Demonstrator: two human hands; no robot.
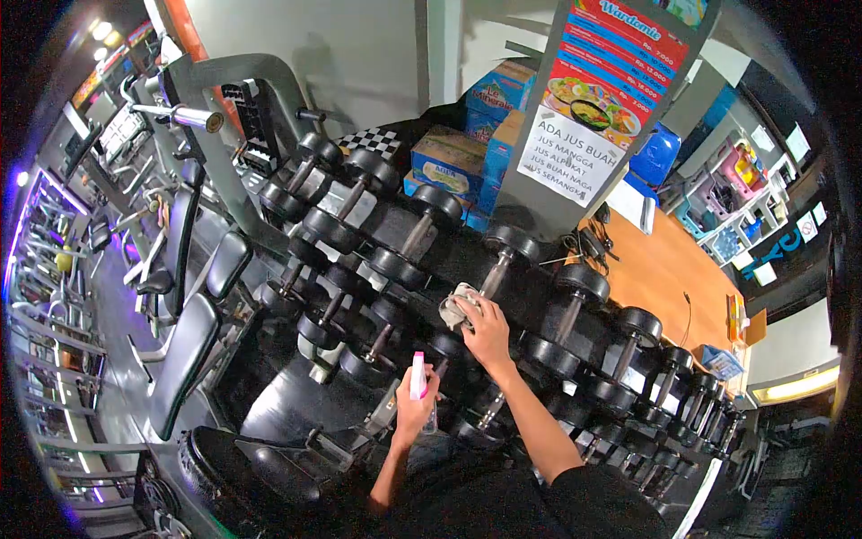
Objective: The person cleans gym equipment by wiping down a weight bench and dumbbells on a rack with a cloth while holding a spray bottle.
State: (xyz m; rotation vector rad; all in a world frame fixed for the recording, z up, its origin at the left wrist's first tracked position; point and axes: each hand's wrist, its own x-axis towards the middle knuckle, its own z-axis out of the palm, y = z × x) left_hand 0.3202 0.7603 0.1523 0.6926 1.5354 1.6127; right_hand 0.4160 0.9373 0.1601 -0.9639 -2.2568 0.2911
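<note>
My left hand (413, 409) is wrapped round a spray bottle (418, 375) with a pink and white trigger head; its clear body shows below my fingers. My right hand (486, 331) presses a crumpled greyish cloth (459, 306) against the near end of a black dumbbell (513, 241) on the upper rack tier. The cloth and my fingers hide that end, while the metal handle and far head stay visible. To its left lies another dumbbell (417, 235), and to its right a third dumbbell (568, 316).
Several more dumbbells (366, 352) fill the lower tier. Behind the rack stand a menu sign (593, 99), stacked water boxes (449, 163) and a wooden counter (651, 269) with cables. Padded benches (184, 364) and gym machines are on the left.
</note>
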